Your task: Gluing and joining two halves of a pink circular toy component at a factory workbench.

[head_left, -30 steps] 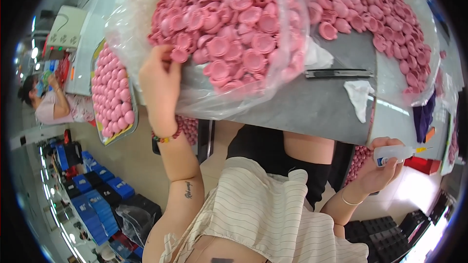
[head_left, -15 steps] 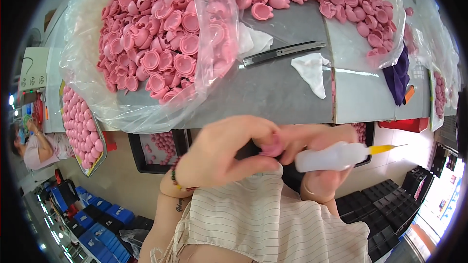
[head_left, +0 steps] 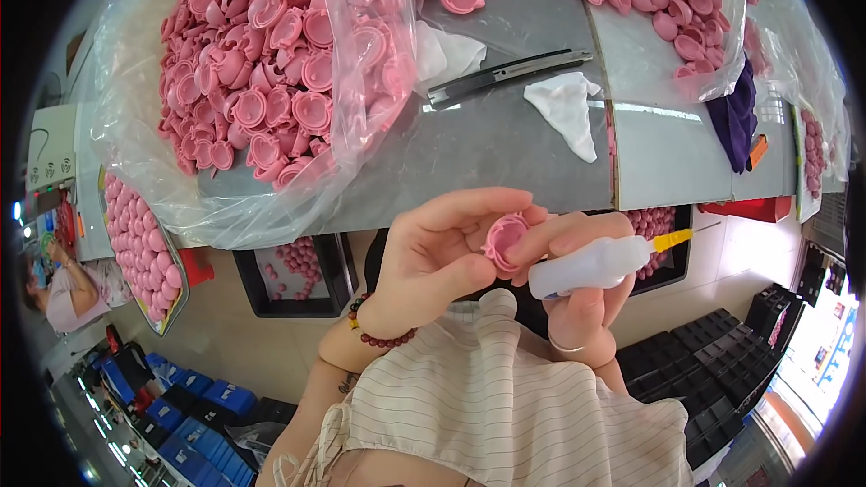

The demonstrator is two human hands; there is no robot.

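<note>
Left hand (head_left: 442, 257): curled round a pink cup (head_left: 507, 243), pressing thumb and fingers to its sides; probably gripped so to leave the hollow uncovered.
Pink cup: held in the left fingertips, hollow facing up, just beside the right index fingertip; touching it or not, cannot tell.
Right hand (head_left: 586, 308): clamped on a white bottle (head_left: 586, 268), with fingers above and thumb below.
White bottle: laid across the right fingers, base toward the pink cup, yellow nozzle (head_left: 673, 240) aimed away from the left fingers; perhaps turned so to free the right index finger.
Pink pieces (head_left: 248, 63): heaped beyond the left fingers in a clear bag (head_left: 126, 126), likely to stop scattering.
Black cutter (head_left: 510, 74), white cloth (head_left: 568, 113): lying beyond the fingers, well apart from them.
Writing: blue print on the white bottle near the right thumb, too small to tell; large lettering on a bright pane (head_left: 837, 350) far right of the right fingers.
</note>
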